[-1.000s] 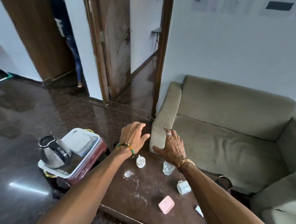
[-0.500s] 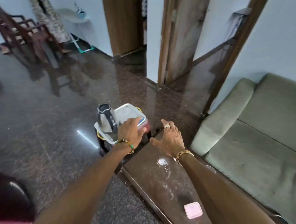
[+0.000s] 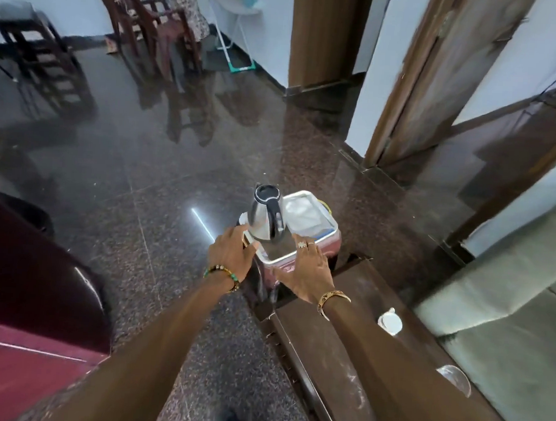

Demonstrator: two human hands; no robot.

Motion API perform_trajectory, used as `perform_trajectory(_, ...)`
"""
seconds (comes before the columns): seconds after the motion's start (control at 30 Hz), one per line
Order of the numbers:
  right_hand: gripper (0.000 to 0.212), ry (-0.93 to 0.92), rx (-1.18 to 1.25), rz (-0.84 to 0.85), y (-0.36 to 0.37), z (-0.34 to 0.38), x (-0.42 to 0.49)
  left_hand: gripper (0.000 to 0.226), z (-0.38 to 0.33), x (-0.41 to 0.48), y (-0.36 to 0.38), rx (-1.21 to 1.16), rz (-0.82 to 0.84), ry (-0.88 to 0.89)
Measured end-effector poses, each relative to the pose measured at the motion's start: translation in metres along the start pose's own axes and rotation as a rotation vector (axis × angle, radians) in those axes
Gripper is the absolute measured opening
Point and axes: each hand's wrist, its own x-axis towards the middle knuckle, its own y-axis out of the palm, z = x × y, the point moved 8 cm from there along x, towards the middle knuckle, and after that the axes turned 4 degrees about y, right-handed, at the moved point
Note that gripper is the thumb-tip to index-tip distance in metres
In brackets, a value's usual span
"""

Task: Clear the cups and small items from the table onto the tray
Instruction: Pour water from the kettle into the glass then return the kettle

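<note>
A white-rimmed metal tray (image 3: 331,226) rests on a pinkish box beyond the end of the dark wooden table (image 3: 359,288). A steel kettle (image 3: 265,217) with a black handle stands on the tray, with a white cloth behind it. My left hand (image 3: 231,254) holds the tray's near left corner. My right hand (image 3: 310,270) grips the near right rim, fingers on top and thumb below. A small white cup (image 3: 390,322) and a clear glass (image 3: 454,379) sit on the table beside my right forearm.
A grey-green sofa (image 3: 506,319) runs along the table's right side. A dark red rounded piece of furniture (image 3: 24,293) is at the left. Wooden chairs (image 3: 145,20) stand far back on the polished stone floor. A doorway (image 3: 438,74) is at the upper right.
My view has swung left from the sofa and table to the tray. Both hands have moved off the table and onto the tray's near rim.
</note>
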Motion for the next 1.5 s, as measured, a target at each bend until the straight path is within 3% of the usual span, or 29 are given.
perform_trajectory(0.33, 0.091, -0.062, 0.011, -0.095, -0.014, 0.083, 0.085, 0.052, 0.070, 0.074, -0.048, -0.025, -0.022, -0.078)
perform_trajectory(0.7, 0.099, -0.193, 0.004, 0.033, 0.034, 0.125, 0.170, 0.051, 0.126, 0.120, -0.038, 0.022, 0.050, -0.186)
perform_trajectory(0.93, 0.097, -0.275, 0.003, -0.001, 0.006, 0.165, 0.235, 0.050, 0.137, 0.182, -0.076, 0.028, -0.045, -0.243)
perform_trajectory(1.23, 0.099, -0.190, -0.006, 0.015, 0.021, 0.163, 0.282, 0.050, 0.159, 0.234, -0.040, 0.018, 0.057, -0.213)
perform_trajectory(1.5, 0.098, 0.030, 0.014, -0.025, 0.027, 0.146, 0.323, 0.049, 0.156, 0.314, -0.010, -0.016, 0.192, -0.027)
